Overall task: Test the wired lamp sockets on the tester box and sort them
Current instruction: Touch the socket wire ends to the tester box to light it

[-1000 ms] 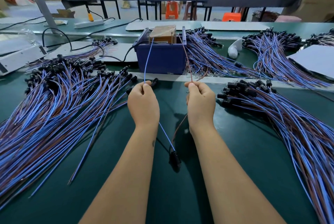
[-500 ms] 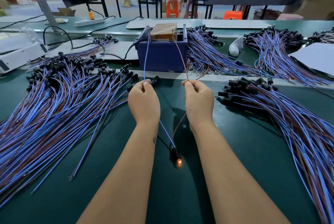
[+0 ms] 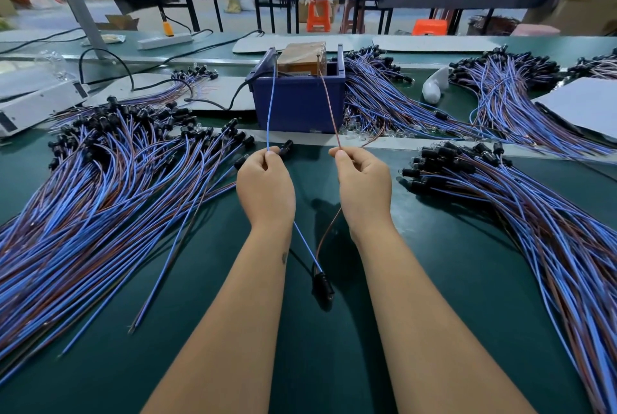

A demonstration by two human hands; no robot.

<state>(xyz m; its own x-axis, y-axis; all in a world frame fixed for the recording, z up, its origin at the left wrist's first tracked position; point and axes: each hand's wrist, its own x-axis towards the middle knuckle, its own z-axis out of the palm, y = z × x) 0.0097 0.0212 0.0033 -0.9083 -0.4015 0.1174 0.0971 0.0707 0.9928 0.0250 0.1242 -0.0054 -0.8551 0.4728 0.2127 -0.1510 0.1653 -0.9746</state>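
I am watching the left hand (image 3: 265, 188) pinching the blue wire (image 3: 271, 106) and the right hand (image 3: 364, 186) pinching the brown wire (image 3: 329, 106), both reaching the far tester box (image 3: 298, 103) (socket (image 3: 323, 283) hanging unlit near me, between forearms).

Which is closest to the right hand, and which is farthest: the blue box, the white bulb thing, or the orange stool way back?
Going by the head view, from the right hand:
1. Blue box, just ahead on the green table, slightly left.
2. White bulb-shaped thing, farther back and to the right.
3. Orange stool, on the floor beyond the table.
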